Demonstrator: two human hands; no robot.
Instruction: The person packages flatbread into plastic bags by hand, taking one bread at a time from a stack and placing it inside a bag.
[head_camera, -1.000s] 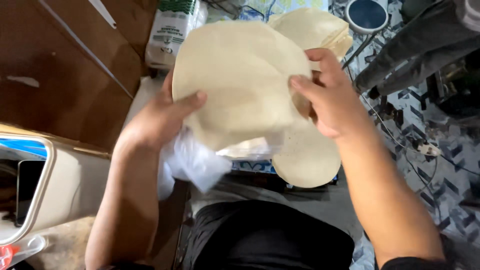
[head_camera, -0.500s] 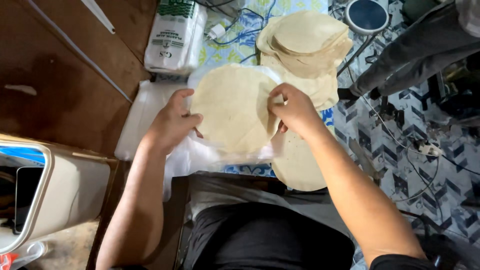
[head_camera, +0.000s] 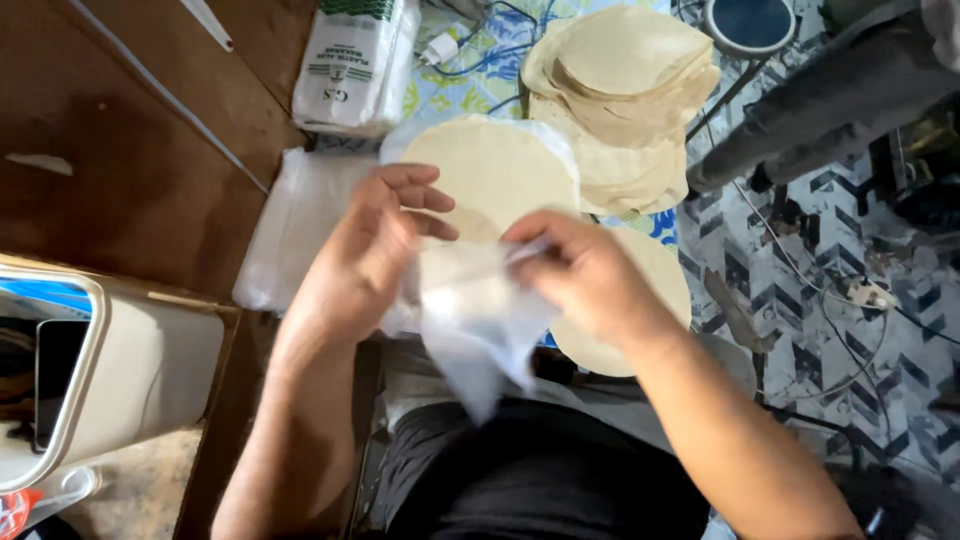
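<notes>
Clear plastic bag (head_camera: 475, 320) is grasped by both hands: left hand (head_camera: 365, 255) at 9 o'clock, right hand (head_camera: 585, 275) at 3 o'clock. One round flatbread (head_camera: 495, 165) lies at 12 o'clock; the flatbread pile (head_camera: 625, 90) at 1 o'clock seems not packed yet.

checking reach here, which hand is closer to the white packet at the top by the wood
Left. The left hand lies below the white packet, almost straight under it. The right hand sits farther off, below and well to the packet's right, pinching a clear plastic bag.
</notes>
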